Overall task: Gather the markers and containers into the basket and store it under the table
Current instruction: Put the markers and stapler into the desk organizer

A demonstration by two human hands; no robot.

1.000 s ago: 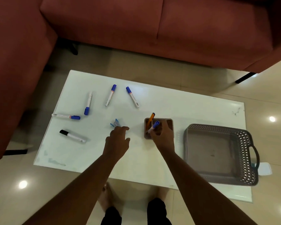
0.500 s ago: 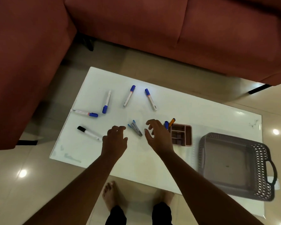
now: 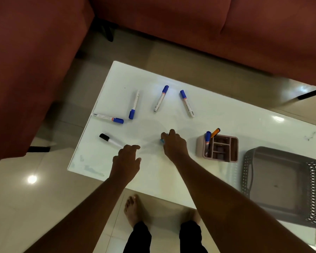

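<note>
1. While both my arms reach over the white table (image 3: 226, 121), my right hand (image 3: 175, 145) sits palm-down near table centre, fingers curled over a small blue item (image 3: 162, 141); only a blue sliver shows at the hand's 9 o'clock, so I can't tell what it is or whether the grip is closed on it.
2. My left hand (image 3: 126, 159) is at 8 o'clock of the right, apart from it, fingers loosely spread, holding nothing.
3. Black-capped marker (image 3: 110, 140) lies flat at 10 o'clock of the left hand, its white end just beside the knuckles; contact unclear.
4. Four blue-capped markers lie flat at the far side: one at the left edge (image 3: 109, 118), one w/ cap pointing near (image 3: 134, 105), next two w/ caps pointing far (image 3: 161, 98) and (image 3: 187, 103).
5. Pink organizer (image 3: 233, 148) stands at 3 o'clock of the right hand, apart from it; a blue-capped marker (image 3: 207, 139) and an orange-capped pen (image 3: 215, 132) stick out of its left compartment.
6. Grey basket (image 3: 248, 172) sits on the table at 4 o'clock of the organizer, near but not touching, lattice side to the right, partly cut by the frame edge.
7. Red sofa (image 3: 171, 19) at 12 o'clock, beyond the table.
</note>
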